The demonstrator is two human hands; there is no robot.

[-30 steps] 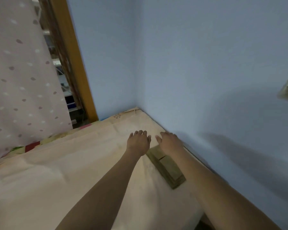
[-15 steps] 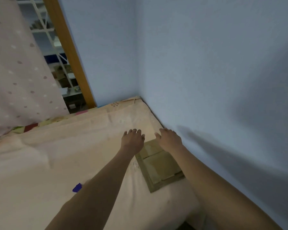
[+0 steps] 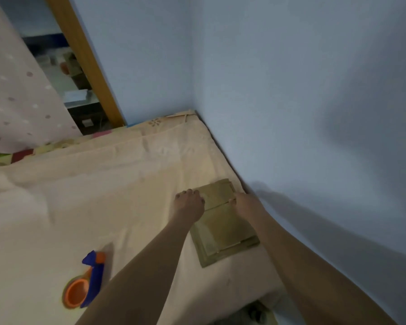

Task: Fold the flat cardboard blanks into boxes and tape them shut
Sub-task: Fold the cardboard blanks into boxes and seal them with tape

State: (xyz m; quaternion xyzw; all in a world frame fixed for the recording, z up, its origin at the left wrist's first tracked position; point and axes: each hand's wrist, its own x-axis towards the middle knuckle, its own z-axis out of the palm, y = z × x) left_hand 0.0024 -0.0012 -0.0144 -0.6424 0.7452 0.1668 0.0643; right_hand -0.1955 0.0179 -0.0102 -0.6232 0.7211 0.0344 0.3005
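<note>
Blanks (image 3: 223, 221) stacked flat on bed (image 3: 103, 195), far right by wall. Left hand (image 3: 189, 205) and right hand (image 3: 245, 204) now rest at stack's sides, grip unclear. Tape dispenser (image 3: 86, 285) newly in view, near left. Folding not started.

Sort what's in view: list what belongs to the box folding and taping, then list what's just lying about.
For the job:
- stack of flat cardboard blanks
- tape dispenser
- left hand and right hand, at the stack's two sides

Just there:
- bed sheet
- dotted curtain
- blue wall
</note>
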